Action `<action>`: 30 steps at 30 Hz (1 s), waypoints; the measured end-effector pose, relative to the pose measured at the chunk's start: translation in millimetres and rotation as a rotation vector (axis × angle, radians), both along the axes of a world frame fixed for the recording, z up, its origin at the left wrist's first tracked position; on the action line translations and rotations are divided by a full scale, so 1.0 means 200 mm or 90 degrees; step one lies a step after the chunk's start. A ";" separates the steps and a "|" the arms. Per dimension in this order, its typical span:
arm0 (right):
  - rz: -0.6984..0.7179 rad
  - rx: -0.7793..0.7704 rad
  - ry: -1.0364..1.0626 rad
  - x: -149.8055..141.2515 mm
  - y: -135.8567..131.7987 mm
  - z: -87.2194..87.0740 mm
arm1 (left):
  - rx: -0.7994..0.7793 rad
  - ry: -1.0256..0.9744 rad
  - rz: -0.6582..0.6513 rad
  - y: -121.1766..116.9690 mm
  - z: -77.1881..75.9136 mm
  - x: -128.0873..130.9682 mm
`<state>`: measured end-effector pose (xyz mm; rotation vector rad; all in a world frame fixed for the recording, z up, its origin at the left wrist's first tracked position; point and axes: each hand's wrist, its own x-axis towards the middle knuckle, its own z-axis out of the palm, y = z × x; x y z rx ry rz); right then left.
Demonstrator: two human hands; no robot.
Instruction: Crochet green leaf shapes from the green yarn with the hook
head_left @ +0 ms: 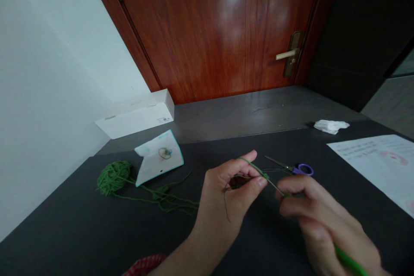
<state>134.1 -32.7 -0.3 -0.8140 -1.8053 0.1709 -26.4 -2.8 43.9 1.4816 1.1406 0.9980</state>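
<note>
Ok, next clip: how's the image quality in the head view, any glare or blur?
Head view: soft glare shows on the varnished wooden door; the right hand is blurred, while the left hand looks sharper; lighting is dim overall, and the wide-angle tilt slants the door's edges.

At 4 o'clock the right hand [323,220] is blurred, the bottom edge cuts off its green handle [349,261], and the left hand's [220,194] dark bundle [238,182] is too shadowed to tell.
</note>
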 end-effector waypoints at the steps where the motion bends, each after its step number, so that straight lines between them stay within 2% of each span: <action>1: -0.052 0.066 -0.075 -0.01 0.00 0.00 | 0.004 -0.002 0.003 -0.01 -0.01 0.00; 3: -0.160 0.172 -0.162 -0.03 0.01 0.00 | 0.001 -0.021 -0.003 -0.01 -0.02 0.01; 5: -0.228 0.214 -0.197 -0.04 0.03 0.00 | -0.026 -0.064 -0.026 -0.01 -0.02 0.01; 6: -0.234 0.216 -0.208 -0.04 0.03 -0.01 | -0.047 -0.096 -0.042 -0.01 -0.03 0.01; 11: -0.122 0.254 -0.281 0.03 0.06 -0.03 | -0.162 -0.224 -0.115 0.02 -0.01 -0.02; 14: -0.046 0.292 -0.321 0.08 0.06 -0.02 | -0.203 -0.212 -0.162 0.03 0.02 -0.06; 19: 0.033 0.305 -0.353 0.16 0.05 0.01 | -0.275 -0.189 -0.169 0.03 0.07 -0.10; 23: 0.088 0.342 -0.394 0.25 0.06 0.02 | -0.232 -0.146 -0.188 0.04 0.08 -0.12; 26: 0.102 0.276 -0.344 0.30 0.08 0.01 | -0.205 -0.120 -0.215 0.05 0.08 -0.13; 28: 0.178 0.312 -0.339 0.32 0.10 0.01 | -0.193 -0.101 -0.232 0.06 0.08 -0.14; 30: 0.219 0.249 -0.302 0.32 0.11 0.02 | -0.189 -0.083 -0.244 0.06 0.08 -0.14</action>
